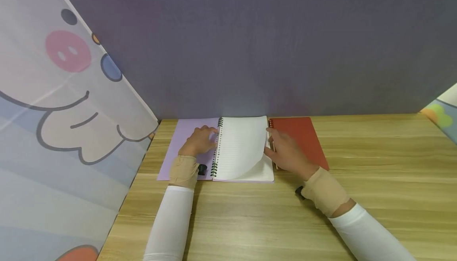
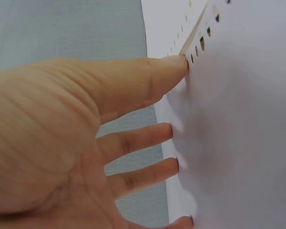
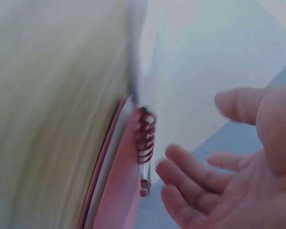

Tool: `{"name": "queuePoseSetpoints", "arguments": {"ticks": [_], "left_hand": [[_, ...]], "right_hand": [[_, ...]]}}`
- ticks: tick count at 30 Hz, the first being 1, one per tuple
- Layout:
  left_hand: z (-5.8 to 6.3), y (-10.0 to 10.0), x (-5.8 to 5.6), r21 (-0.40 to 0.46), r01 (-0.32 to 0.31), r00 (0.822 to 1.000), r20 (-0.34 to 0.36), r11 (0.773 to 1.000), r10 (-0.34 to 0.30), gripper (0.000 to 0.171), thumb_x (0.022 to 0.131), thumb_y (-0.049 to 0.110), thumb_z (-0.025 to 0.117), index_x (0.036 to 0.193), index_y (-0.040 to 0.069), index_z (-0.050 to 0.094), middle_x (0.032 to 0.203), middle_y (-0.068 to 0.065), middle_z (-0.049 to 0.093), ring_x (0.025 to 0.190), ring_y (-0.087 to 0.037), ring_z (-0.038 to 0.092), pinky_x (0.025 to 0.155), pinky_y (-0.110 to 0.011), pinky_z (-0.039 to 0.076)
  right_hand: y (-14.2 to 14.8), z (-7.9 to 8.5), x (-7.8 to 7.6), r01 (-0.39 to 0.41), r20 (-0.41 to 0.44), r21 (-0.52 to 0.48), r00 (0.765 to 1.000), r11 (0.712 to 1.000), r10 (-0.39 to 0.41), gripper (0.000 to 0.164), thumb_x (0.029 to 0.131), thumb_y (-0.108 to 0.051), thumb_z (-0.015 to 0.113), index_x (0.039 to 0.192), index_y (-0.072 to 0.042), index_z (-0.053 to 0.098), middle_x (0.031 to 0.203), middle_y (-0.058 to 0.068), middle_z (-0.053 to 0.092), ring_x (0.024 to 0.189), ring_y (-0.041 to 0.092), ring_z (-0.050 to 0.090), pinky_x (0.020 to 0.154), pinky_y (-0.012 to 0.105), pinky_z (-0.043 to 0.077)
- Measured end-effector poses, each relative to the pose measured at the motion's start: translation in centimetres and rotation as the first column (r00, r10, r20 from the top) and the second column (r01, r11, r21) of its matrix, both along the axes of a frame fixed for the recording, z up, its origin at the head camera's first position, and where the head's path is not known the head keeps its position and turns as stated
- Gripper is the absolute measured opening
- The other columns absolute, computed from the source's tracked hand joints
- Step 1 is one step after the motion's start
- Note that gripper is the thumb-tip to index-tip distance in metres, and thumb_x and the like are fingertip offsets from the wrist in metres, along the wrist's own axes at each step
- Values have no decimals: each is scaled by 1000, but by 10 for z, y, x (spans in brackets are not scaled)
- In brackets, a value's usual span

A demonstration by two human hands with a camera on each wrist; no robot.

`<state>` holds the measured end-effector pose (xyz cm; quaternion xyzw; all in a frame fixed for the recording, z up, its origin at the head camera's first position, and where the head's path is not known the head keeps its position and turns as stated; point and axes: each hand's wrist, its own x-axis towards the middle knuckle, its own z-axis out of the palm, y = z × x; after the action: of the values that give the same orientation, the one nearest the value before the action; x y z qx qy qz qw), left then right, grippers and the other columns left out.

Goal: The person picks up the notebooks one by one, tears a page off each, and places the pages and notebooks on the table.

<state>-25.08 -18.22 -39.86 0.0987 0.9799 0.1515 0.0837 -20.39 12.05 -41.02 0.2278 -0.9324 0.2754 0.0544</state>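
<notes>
Fingers point(image 3: 193, 171) stand apart in our right grip point(image 1: 285, 152), nearest the curling white lined paper sheet point(image 1: 246, 146), at nine o'clock. Our left grip point(image 1: 199, 142), spread, touches the punched edge of the lilac-covered spiral notebook point(image 1: 216, 154), long axis twelve-to-six. Toward three o'clock lies a red-covered spiral notebook point(image 1: 303, 140). We read no lettering.

Evenly lit in head view, mostly sharp; slightly blurred at right hand point(image 1: 288, 154). Softly shadowed on page point(image 2: 243, 138) just beyond left hand point(image 2: 62, 143) in left wrist view. Hazy in right wrist view; smeared on tabletop point(image 3: 52, 105) beyond right hand.
</notes>
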Motion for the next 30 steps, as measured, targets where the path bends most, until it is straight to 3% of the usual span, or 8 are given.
{"name": "queuePoseSetpoints", "arguments": {"ticks": [4,7,11,17,20,24,26,30], "left_hand": [[-2,3,-1,-11,-1,1000,3,1000,1,52,82,30,63,131,28,48,134,-4,40,123,-34,33,81,-62,34],[-4,4,-2,-15,1,1000,-1,1000,-1,52,81,30,63,131,29,49,132,-3,41,122,-33,33,80,-62,34],[-5,3,-4,-23,3,1000,1,1000,-3,55,81,30,64,133,30,47,131,-2,40,121,-32,33,79,-64,33],[-3,-2,-3,-5,7,1000,6,1000,-7,55,80,28,63,132,29,48,129,-2,41,121,-33,32,79,-69,29],[-2,-3,-3,9,12,1000,-2,1000,-12,54,79,27,62,131,28,49,127,-2,42,120,-34,32,78,-70,28],[-3,-3,-2,5,7,1000,-6,1000,-7,55,78,26,62,131,28,49,127,-2,42,119,-33,33,78,-70,28],[-3,-3,-2,0,3,1000,-2,1000,-3,55,77,25,61,131,28,49,127,-2,42,119,-33,32,79,-70,28],[-3,-2,-3,-8,-6,1000,1,1000,6,53,79,26,58,131,30,48,128,-1,40,119,-32,31,79,-68,28]], "right_hand": [[4,4,0,-30,224,-139,973,990,61,41,93,-21,41,133,-16,44,109,3,56,68,15,48,70,33,40],[7,7,-3,17,360,-236,930,972,71,35,96,-28,38,126,-18,53,113,3,55,75,18,48,75,35,40],[6,8,-12,82,442,-368,892,926,97,38,95,-40,42,123,-16,55,110,4,56,94,23,53,82,36,41],[-15,11,-29,229,535,-539,836,811,119,67,89,-26,56,141,-6,18,114,17,48,94,31,56,77,38,46],[-24,14,-36,314,593,-569,797,760,115,72,89,-26,57,140,-2,12,115,17,46,95,31,55,76,39,46],[-29,14,-40,340,650,-511,753,790,96,54,87,-32,57,128,-2,38,115,15,50,98,30,55,76,39,45],[-29,12,-39,328,662,-430,748,841,48,52,87,-35,57,127,-5,42,118,11,49,102,27,51,78,37,44],[-28,7,-38,300,651,-342,759,891,-5,37,88,-34,57,111,-6,53,105,10,52,93,24,51,75,34,43]]}}
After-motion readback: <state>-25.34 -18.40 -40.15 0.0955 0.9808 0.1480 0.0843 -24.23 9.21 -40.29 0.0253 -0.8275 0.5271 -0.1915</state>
